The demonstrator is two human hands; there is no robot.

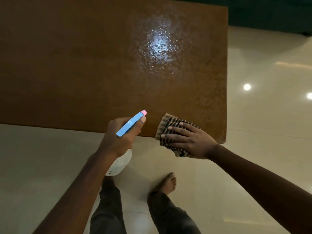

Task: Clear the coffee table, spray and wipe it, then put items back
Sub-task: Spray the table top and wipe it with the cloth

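The brown coffee table point(84, 65) fills the upper left of the head view, and its top carries no objects. A wet, shiny patch point(160, 46) of droplets lies toward its right side. My left hand point(121, 137) grips a spray bottle point(130, 124) with a blue head, a pink nozzle and a clear body, held at the table's near edge with the nozzle aimed over the top. My right hand point(189, 141) lies with fingers spread flat on a folded brown and black striped cloth point(166, 127), which sits on the near right corner and overhangs the edge.
A glossy cream tile floor point(270, 115) surrounds the table and reflects ceiling lights. A dark piece of furniture point(270, 12) stands behind the table at the top right. My legs and a bare foot point(168, 183) are below, close to the table's near edge.
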